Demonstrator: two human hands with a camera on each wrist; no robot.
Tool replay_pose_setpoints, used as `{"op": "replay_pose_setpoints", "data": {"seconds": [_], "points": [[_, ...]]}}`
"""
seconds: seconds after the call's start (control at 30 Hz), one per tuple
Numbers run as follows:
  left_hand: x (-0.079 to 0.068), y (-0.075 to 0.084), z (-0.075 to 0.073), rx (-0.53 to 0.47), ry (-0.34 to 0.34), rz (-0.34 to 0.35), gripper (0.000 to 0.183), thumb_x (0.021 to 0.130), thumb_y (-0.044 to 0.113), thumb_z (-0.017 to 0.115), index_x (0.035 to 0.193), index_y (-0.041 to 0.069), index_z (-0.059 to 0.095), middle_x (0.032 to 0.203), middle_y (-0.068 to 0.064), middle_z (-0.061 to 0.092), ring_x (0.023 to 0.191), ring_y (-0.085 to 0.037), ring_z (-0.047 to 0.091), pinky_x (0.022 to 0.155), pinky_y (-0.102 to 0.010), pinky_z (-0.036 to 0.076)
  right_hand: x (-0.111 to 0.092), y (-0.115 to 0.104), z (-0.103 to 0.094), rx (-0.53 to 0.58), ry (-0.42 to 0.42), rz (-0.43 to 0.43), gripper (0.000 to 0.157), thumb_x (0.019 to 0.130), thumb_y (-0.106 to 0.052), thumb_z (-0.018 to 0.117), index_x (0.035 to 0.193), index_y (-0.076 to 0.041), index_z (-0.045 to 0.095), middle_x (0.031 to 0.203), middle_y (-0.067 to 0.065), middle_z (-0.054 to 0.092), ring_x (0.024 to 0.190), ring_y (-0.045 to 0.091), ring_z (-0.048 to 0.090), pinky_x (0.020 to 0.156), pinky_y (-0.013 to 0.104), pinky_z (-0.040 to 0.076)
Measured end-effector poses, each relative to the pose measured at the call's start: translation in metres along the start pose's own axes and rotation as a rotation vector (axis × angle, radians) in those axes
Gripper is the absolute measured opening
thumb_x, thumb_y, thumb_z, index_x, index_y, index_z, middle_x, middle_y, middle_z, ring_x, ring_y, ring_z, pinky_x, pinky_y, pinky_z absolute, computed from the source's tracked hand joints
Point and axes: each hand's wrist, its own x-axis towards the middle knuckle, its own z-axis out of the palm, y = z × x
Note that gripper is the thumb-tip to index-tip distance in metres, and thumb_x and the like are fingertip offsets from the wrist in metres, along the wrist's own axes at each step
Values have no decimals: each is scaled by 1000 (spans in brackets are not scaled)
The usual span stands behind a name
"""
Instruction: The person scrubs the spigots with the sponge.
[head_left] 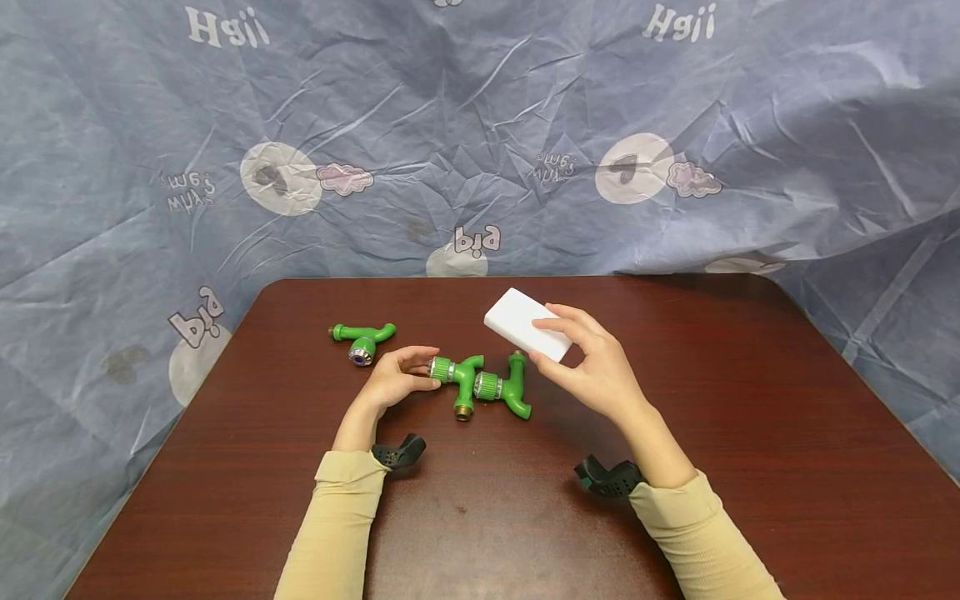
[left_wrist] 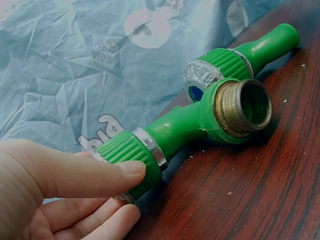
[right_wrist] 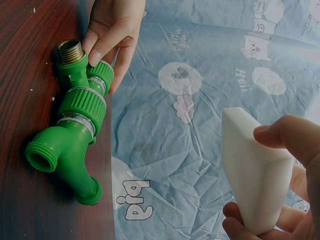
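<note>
My left hand [head_left: 390, 380] pinches the ribbed knob of a green tap [head_left: 465, 385], thumb on top in the left wrist view. This tap lies on the table, its brass threaded end [left_wrist: 245, 107] facing the left wrist camera. Just right of it lies a second green tap [head_left: 514, 390], its knob close against the first. In my right hand [head_left: 603, 367] is a smooth white rectangular block [right_wrist: 255, 165], gripped by its edges between thumb and fingers. The block is held above the table, beyond the second tap. Its exact kind cannot be told.
A third green tap [head_left: 364, 337] with a blue-centred knob lies farther back, left of my left hand. The dark red-brown wooden table [head_left: 480, 517] ends at a back edge, behind which hangs a wrinkled blue printed cloth [head_left: 420, 125].
</note>
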Motion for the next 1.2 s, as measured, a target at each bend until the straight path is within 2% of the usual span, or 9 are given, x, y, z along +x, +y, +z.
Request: {"op": "replay_pose_setpoints", "data": {"seconds": [0.13, 0.3, 0.5, 0.73, 0.9, 1.2], "points": [[-1, -1, -2, -1, -6, 20, 58, 75, 2, 76, 128, -1, 55, 129, -17, 55, 109, -33, 55, 89, -42, 47, 0, 0, 0, -2, -4, 3, 35, 75, -20, 77, 109, -17, 69, 127, 2, 56, 114, 20, 53, 83, 37, 45], [-1, -3, -6, 13, 15, 34, 53, 72, 3, 79, 121, -1, 60, 117, -15, 61, 100, -29, 61, 85, -38, 50, 0, 1, 0, -3, -9, 7, 35, 75, -20, 77, 110, -17, 69, 127, 2, 56, 114, 20, 54, 83, 37, 45], [-3, -3, -11, 3, 54, 35, 50, 72, 8, 79, 119, 4, 63, 114, -11, 63, 105, -23, 58, 82, -37, 51, 0, 1, 0, 4, -9, 3, 35, 75, -19, 76, 110, -17, 69, 127, 2, 56, 114, 20, 54, 82, 36, 45], [-1, 3, -7, -210, 70, 86, 55, 75, 1, 76, 126, -3, 55, 115, -13, 60, 81, -20, 69, 76, -36, 55, 0, 2, 1, 8, -10, -2, 35, 75, -19, 76, 110, -16, 69, 127, 4, 56, 114, 20, 54, 83, 36, 46], [2, 10, 1, -358, 97, 143, 53, 76, -5, 72, 126, -5, 53, 110, -10, 60, 78, -16, 68, 75, -37, 56, 0, 1, 2, 3, -19, -1, 35, 75, -20, 76, 110, -16, 69, 127, 5, 57, 114, 21, 54, 83, 37, 46], [4, 18, 19, -588, 39, 246, 49, 76, -16, 62, 123, -9, 49, 104, -10, 57, 79, -21, 67, 75, -40, 55, -1, -1, 5, 5, -36, 1, 34, 76, -20, 75, 110, -17, 69, 127, 5, 56, 113, 22, 54, 83, 38, 46]]}}
